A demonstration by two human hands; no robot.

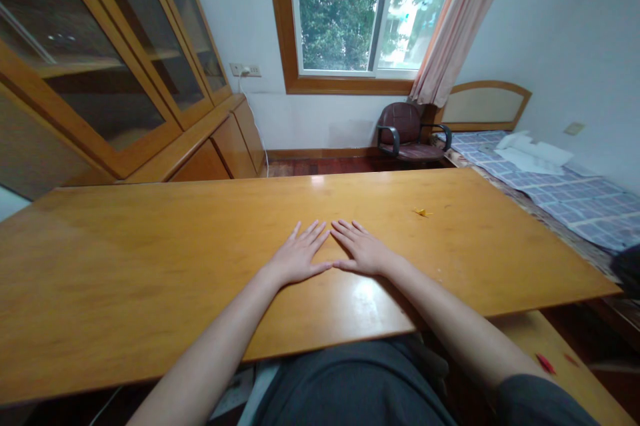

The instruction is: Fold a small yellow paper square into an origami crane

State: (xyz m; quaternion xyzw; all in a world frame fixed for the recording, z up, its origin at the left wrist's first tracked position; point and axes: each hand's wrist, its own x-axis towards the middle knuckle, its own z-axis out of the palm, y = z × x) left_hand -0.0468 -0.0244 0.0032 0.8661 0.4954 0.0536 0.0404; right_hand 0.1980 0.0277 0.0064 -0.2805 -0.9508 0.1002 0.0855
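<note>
My left hand (299, 254) lies flat on the wooden table (150, 259), palm down, fingers stretched out and slightly apart. My right hand (361, 249) lies flat beside it in the same way. The fingertips and thumbs of the two hands nearly meet, leaving a small triangle of bare wood between them. Neither hand holds anything. A tiny yellow scrap (423, 213) lies on the table, to the right of and beyond my right hand.
A wooden cabinet with glass doors (115, 59) stands at the left. Beyond the table are a dark red armchair (407, 133), a window (360, 9) with a pink curtain, and a bed (565, 193) at the right. Small red bits (545, 363) lie on a lower wooden surface at bottom right.
</note>
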